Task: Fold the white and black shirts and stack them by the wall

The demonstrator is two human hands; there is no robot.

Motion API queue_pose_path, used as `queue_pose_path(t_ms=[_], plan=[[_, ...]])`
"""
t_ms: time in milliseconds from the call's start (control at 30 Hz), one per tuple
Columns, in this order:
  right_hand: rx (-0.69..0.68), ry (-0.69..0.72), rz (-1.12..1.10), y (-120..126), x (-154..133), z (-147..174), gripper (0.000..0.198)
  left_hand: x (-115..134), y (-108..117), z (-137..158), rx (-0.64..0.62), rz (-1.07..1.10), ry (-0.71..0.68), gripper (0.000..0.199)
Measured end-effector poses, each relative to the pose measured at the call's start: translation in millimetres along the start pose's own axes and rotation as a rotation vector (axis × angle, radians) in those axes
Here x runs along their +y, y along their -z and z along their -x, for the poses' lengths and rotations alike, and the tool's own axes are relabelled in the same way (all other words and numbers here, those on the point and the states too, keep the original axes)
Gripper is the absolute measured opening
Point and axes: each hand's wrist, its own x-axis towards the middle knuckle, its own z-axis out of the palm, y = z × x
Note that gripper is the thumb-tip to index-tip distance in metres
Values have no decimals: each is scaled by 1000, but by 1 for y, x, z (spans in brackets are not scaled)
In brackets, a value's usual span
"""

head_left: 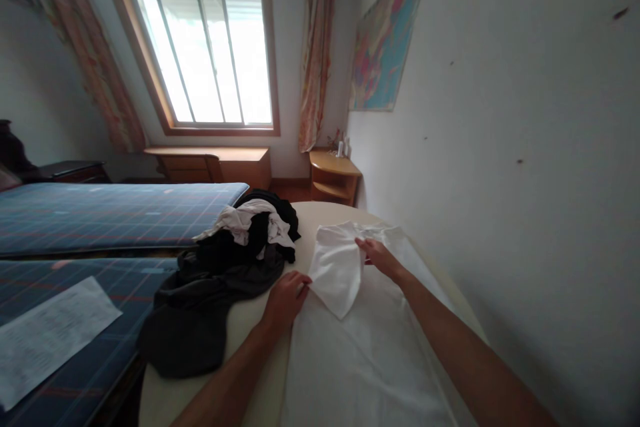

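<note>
A white shirt [370, 353] lies spread on a cream round-ended table [250, 347], its far end near the wall. One part of it, which looks like a sleeve [337, 273], is folded inward over the body. My left hand [289, 295] pinches the outer left edge of that folded part between thumb and fingers. Across from it, my right hand [377, 255] grips the fold's other edge, higher up on the shirt. Some fingertips of the right hand are hidden by the cloth.
Left on the table is a heap of dark clothes [215, 300] with a pale garment [245, 217] on top. Beyond it are plaid mattresses [125, 213], one bearing a printed sheet of paper [60, 340]. A white wall [500, 213] runs close along the right. A corner shelf [333, 163] stands behind.
</note>
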Motion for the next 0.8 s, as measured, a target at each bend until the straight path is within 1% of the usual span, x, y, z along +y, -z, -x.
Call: queue_pose_path(t_ms=[33,100,200,267,367,467,600,733,800], plan=[[30,-29,71,-2,7,2,31,2,0,0,-16,2,-6,20],[83,-44,178,-5,17,5,23,5,1,2,-42,-8,-5,26],[102,-62,241,-4,22,8,33,5,0,3,-61,-28,48,35],[110,-83,305,-4,20,7,39,5,-1,2,-62,-32,90,36],[124,-88,427,-8,13,0,39,4,-2,2,-63,-40,106,36],[133,-66,530,-22,2,-13,38,4,-3,2,-59,-56,94,40],[135,-63,599,-48,-13,-38,39,2,-4,2,-63,-77,99,39],[138,-95,618,-72,-27,-68,43,-1,-4,1,-78,-78,83,37],[132,-127,621,-81,-32,-82,41,-1,-5,1,-83,-77,74,38]])
